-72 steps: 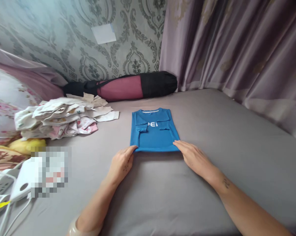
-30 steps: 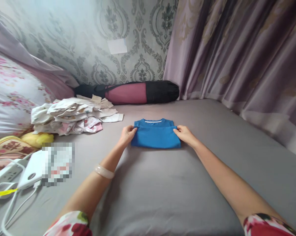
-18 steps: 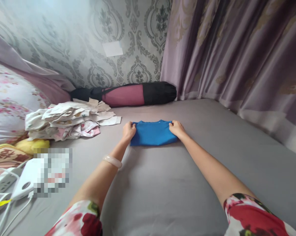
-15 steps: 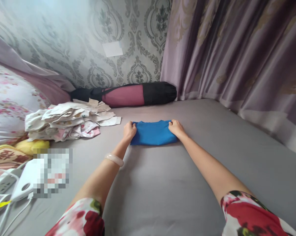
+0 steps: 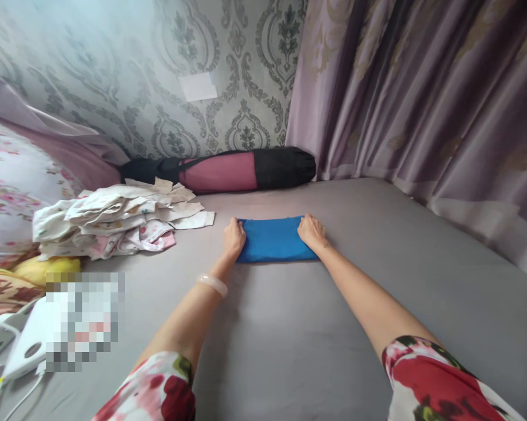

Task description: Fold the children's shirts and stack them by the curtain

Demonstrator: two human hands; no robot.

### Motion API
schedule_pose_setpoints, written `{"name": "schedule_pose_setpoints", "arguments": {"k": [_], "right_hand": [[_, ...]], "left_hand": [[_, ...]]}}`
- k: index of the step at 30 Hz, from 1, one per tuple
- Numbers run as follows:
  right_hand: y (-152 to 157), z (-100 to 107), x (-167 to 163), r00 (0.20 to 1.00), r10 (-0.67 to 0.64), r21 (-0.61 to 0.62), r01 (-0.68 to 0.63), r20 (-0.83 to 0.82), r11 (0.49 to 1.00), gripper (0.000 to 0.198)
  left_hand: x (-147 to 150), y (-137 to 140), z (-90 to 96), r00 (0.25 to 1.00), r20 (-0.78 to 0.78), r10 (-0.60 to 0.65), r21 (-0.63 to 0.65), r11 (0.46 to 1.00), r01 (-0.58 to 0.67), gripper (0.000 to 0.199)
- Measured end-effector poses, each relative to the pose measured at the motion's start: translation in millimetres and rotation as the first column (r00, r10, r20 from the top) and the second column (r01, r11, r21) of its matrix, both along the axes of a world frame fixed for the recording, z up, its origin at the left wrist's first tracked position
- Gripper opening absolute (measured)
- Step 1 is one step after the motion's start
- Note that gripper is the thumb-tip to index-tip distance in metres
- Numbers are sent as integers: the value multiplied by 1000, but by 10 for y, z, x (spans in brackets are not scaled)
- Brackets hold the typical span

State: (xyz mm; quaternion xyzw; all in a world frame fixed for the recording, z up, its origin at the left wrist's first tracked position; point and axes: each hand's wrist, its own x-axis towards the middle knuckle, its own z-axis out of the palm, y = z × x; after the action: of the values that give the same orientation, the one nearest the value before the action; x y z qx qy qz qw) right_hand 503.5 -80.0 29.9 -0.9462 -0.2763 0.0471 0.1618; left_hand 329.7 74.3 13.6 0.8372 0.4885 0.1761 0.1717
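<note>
blue folded shirt (image 5: 272, 240) – ends hidden under left hand (image 5: 234, 237), right hand (image 5: 310, 230).

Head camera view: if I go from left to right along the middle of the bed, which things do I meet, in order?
Pile of pale clothes → left hand → folded blue shirt → right hand → bare grey sheet → purple curtain.

Your grey-sheeted bed (image 5: 290, 327) carries a folded blue cotton shirt (image 5: 272, 240), a heap of pale printed baby clothes (image 5: 114, 219) — and a maroon-and-black rolled bag (image 5: 241, 169).
</note>
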Motion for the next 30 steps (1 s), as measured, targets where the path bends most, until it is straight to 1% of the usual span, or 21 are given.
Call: {"name": "schedule_pose_setpoints", "arguments": {"k": [8, 16, 20, 23, 27, 30], "right_hand": [[50, -81, -3, 998, -32, 18, 31, 58, 999, 37], [63, -125, 24, 995, -53, 25, 51, 86, 998, 38], [68, -166, 7, 992, -81, 38, 78, 97, 996, 37], [71, -182, -6, 991, -94, 51, 90, 91, 995, 36], [45, -113, 27, 997, -61, 50, 59, 38, 997, 35], [8, -1, 42, 998, -44, 43, 47, -53, 998, 36]], "left_hand": [[35, -31, -60, 998, -52, 38, 65, 997, -34, 33], [43, -5, -61, 995, -95, 32, 70, 997, -25, 34], [55, 9, -92, 994, -98, 44, 72, 997, -37, 36], [63, -5, -81, 993, -104, 48, 59, 997, -42, 37], [49, -36, 0, 996, -86, 26, 13, 1000, -25, 37], [30, -76, 83, 997, -35, 66, 5, 998, -66, 41]]}}
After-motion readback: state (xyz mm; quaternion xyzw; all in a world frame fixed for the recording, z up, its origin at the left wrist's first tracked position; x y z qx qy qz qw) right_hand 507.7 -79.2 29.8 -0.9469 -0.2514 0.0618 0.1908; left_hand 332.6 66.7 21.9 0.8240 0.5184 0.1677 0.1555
